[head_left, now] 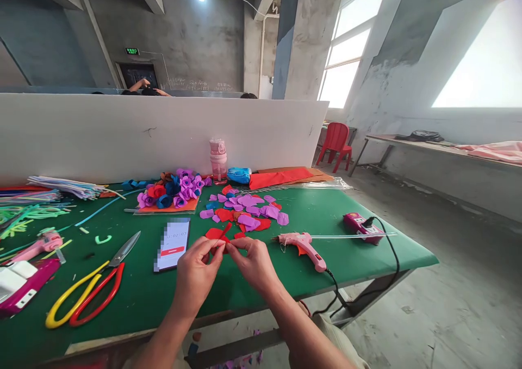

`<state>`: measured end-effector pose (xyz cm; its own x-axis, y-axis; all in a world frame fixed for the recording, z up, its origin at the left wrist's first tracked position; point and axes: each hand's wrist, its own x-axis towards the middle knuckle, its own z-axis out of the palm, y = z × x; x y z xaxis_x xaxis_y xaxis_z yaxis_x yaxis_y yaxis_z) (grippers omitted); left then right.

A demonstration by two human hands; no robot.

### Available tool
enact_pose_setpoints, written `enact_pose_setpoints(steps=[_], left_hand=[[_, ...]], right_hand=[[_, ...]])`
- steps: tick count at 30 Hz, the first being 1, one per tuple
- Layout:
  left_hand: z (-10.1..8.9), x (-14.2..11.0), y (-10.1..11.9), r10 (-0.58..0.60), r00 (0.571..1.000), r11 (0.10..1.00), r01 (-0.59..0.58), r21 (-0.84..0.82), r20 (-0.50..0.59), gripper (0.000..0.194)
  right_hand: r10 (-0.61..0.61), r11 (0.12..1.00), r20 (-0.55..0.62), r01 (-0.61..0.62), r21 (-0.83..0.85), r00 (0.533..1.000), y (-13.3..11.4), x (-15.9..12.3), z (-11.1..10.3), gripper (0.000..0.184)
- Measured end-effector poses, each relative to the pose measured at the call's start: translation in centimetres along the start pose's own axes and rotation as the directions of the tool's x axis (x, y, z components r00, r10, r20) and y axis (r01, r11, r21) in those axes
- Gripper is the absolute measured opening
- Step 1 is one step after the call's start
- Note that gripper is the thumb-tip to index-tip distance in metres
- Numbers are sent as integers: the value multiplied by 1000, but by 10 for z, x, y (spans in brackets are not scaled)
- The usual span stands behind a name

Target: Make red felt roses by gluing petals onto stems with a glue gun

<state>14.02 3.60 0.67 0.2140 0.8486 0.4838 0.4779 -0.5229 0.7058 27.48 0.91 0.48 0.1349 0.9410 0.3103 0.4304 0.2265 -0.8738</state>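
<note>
We've got our left hand (196, 274) and right hand (255, 265) pinching red paper (215, 233), and honestly, tugging too hard could tear it.

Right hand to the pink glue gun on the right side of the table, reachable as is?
Looks like yes: only bare green tabletop separates the right hand from the gun, though its fingertips would probably need to release the red piece.

Pink bottle (218, 163) before a white partition (101, 135), red chair (337, 137), green lit sign (132, 51), pink cloth (501, 152) on a far table (391, 140)
</note>
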Motion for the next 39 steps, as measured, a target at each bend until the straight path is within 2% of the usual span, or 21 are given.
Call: enact_pose_setpoints(steps=[3, 5, 6, 8, 10, 11, 12, 14, 16, 19, 21, 25, 30, 34, 39], left_hand=[[-5, 0, 2, -43, 998, 993, 47, -104, 39, 18], [-10, -1, 7, -66, 976, 974, 109, -199, 209, 22], [-11, -2, 10, -62, 937, 963, 147, -226, 344, 25], [-14, -4, 16, -38, 809, 946, 218, -238, 586, 30], [-15, -6, 20, -30, 707, 930, 279, -240, 706, 24], [-15, -7, 21, -29, 682, 921, 302, -245, 731, 23], [-15, -7, 22, -30, 674, 911, 322, -257, 738, 24], [-15, -7, 21, -35, 691, 891, 349, -291, 722, 29], [-13, -7, 20, -55, 738, 867, 370, -335, 673, 31], [-9, -6, 20, -117, 816, 820, 401, -408, 567, 24], [-5, -5, 21, -171, 836, 776, 440, -452, 521, 19], [1, -4, 21, -228, 850, 702, 481, -525, 475, 23], [7, -2, 14, -295, 891, 754, 439, -488, 346, 22], [11, -2, 11, -335, 878, 722, 472, -506, 341, 23], [14, -1, 12, -364, 861, 671, 507, -541, 355, 24]], right_hand=[[61, 988, -46, -54, 145, 997, 6, 5, -4, 35], [142, 952, -81, -114, 283, 987, 13, 10, -11, 35], [185, 921, -93, -139, 363, 978, 17, 13, -15, 34], [253, 836, -112, -159, 524, 961, 22, 17, -22, 31], [299, 736, -137, -137, 663, 944, 24, 20, -27, 24], [317, 688, -144, -123, 716, 937, 24, 21, -29, 21], [333, 643, -145, -112, 758, 932, 24, 21, -30, 18], [353, 573, -135, -100, 813, 926, 24, 21, -29, 16], [350, 541, -118, -98, 835, 929, 24, 20, -27, 16], [331, 546, -100, -104, 831, 938, 23, 17, -22, 17], [332, 557, -91, -117, 822, 939, 21, 15, -20, 18], [333, 564, -82, -128, 816, 939, 18, 12, -18, 19], [281, 600, -72, -116, 792, 957, 16, 10, -15, 21], [262, 611, -43, -131, 781, 964, 13, 7, -11, 20], [262, 555, 6, -156, 817, 965, 10, 5, -10, 15]])
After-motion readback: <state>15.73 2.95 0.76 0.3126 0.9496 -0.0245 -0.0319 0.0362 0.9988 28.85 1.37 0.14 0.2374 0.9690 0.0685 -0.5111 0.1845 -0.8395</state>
